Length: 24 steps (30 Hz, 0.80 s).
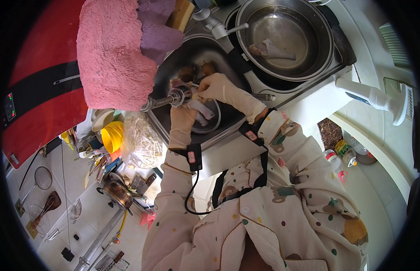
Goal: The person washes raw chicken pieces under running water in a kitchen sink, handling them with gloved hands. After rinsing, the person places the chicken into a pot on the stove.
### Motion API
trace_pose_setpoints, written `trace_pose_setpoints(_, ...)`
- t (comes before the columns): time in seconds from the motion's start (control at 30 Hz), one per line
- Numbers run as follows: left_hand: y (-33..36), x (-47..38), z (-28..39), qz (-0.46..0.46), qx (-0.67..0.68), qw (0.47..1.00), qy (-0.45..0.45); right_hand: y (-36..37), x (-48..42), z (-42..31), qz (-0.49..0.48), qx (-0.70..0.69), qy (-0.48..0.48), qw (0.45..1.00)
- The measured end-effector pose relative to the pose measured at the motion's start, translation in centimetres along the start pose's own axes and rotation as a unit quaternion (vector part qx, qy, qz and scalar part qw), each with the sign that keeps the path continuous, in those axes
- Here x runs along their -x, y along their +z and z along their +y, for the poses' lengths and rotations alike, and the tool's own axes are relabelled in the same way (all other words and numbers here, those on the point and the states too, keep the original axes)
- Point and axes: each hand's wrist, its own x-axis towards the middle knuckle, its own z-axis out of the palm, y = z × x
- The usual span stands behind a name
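Both my hands wear thin pale gloves over the left basin of a steel sink (230, 101). My left hand (183, 118) is at the near left, at a piece of raw poultry (200, 109); a metal faucet head (180, 96) partly hides its fingers. My right hand (218, 90) pinches the upper part of that poultry with bent fingertips. Under the poultry lies a round dish (215, 125) holding more raw pieces. Two brownish round items (187, 73) sit behind it in the basin. A raw drumstick (272, 52) lies in water in a large steel pot (288, 76) at the right.
A pink towel (115, 57) and a purple cloth (159, 30) hang left of the sink, beside a red appliance (47, 115). A faucet lever (237, 28) stands between basin and pot. Left below are a plastic bag (140, 142), yellow bowls (112, 137) and a cleaver (142, 184).
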Motion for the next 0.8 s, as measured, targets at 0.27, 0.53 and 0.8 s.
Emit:
trace_pose_setpoints(0.27,0.1,-0.5,0.3,-0.054,0.09,0.993,-0.046,-0.1,-0.1,0.1,0.017,-0.088,0.019,0.996)
trace_pose_setpoints(0.53,0.1,-0.5,0.8,0.017,0.005,1.0,0.016,-1.1,0.4,-0.8,0.057,0.102,-0.023,0.993)
trace_pose_setpoints(0.8,-1.2,-0.4,1.8,0.042,-0.023,0.996,0.073,-2.5,0.3,-0.5,0.093,0.121,0.041,0.987)
